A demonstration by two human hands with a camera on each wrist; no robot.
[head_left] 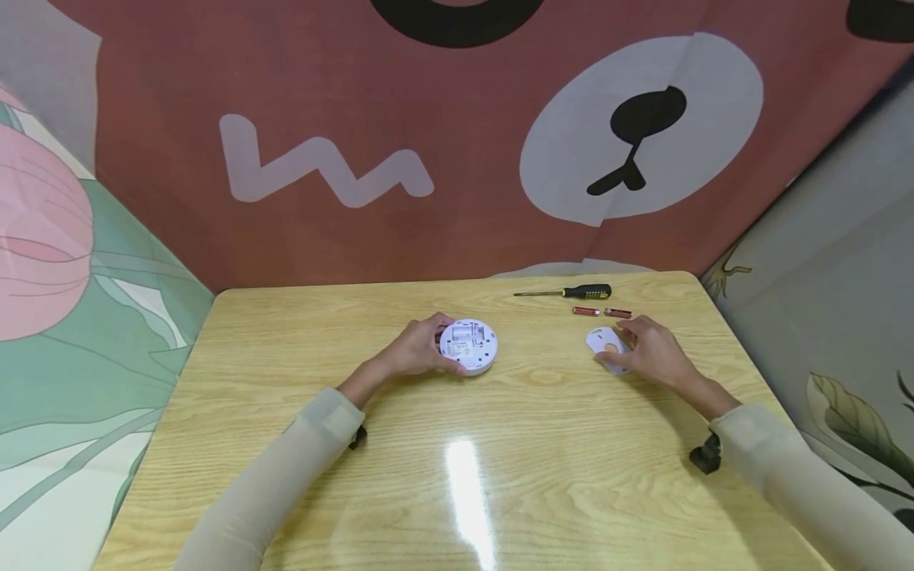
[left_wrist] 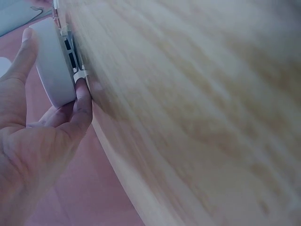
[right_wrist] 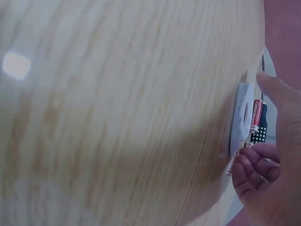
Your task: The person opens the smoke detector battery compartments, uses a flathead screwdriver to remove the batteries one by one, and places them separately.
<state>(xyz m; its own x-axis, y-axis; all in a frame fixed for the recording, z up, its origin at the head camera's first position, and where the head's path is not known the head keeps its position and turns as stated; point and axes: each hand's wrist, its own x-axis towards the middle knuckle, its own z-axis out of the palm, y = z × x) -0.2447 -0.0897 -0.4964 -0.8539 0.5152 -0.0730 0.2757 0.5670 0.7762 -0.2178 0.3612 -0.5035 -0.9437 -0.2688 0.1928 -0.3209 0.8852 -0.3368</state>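
Note:
In the head view my left hand (head_left: 421,346) grips a round white smoke detector (head_left: 469,346) by its left edge, thumb at the near side. Its underside faces up and shows a battery compartment without batteries. The left wrist view shows the detector (left_wrist: 52,63) edge-on, between the thumb and the curled fingers. Over on the right, a flat white mounting plate (head_left: 601,342) with a hole in its middle lies on the table. My right hand (head_left: 653,351) is spread loosely around its right side. In the right wrist view the thumb stands off the plate (right_wrist: 241,117), with fingertips close to its edge.
Two red batteries, a left one (head_left: 585,311) and a right one (head_left: 618,313), lie behind the plate. Beyond them is a screwdriver (head_left: 587,292) with a black and yellow handle. The wooden table (head_left: 385,476) ends at a patterned cloth wall (head_left: 471,230).

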